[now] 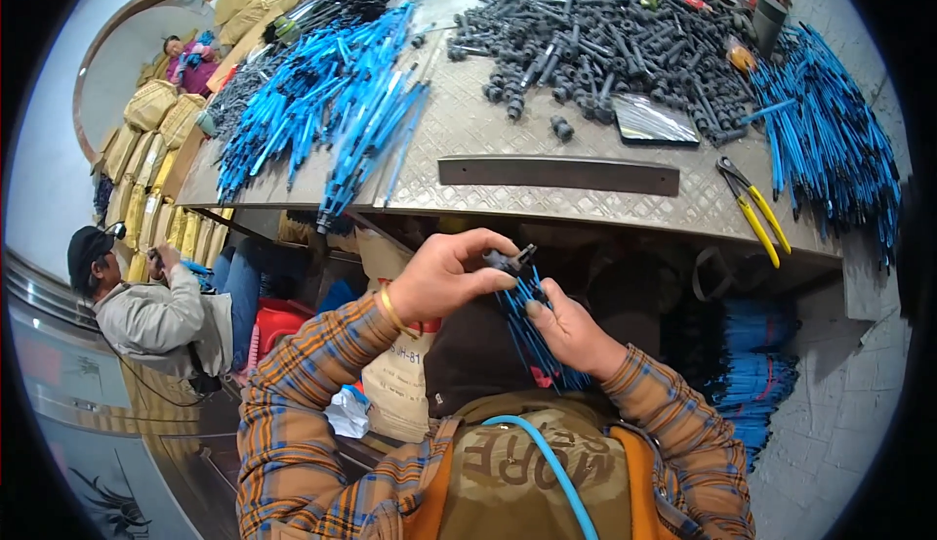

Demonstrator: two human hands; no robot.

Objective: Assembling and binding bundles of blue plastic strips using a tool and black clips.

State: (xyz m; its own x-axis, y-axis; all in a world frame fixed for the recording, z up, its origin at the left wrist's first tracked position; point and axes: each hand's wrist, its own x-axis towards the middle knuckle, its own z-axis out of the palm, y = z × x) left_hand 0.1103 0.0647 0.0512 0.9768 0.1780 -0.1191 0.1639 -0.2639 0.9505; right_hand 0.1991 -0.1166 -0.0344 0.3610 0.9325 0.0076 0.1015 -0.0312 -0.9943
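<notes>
2 hands (508, 291): 1 black connector (509, 261), 1 blue-wire bundle (532, 330).

Table front: bare strip of table (547, 120) around the dark bar (558, 175).
Left: blue tubes (322, 101) heaped, some overhanging the edge.
Back: black fittings (595, 37) piled.
Right: pliers (752, 210) at the edge; more blue tubes (830, 140) beyond.
Below edge: hands (444, 276) work in open space.

Pliers (753, 210) lie on the table (547, 198), right of the connector pile (605, 37).
</notes>
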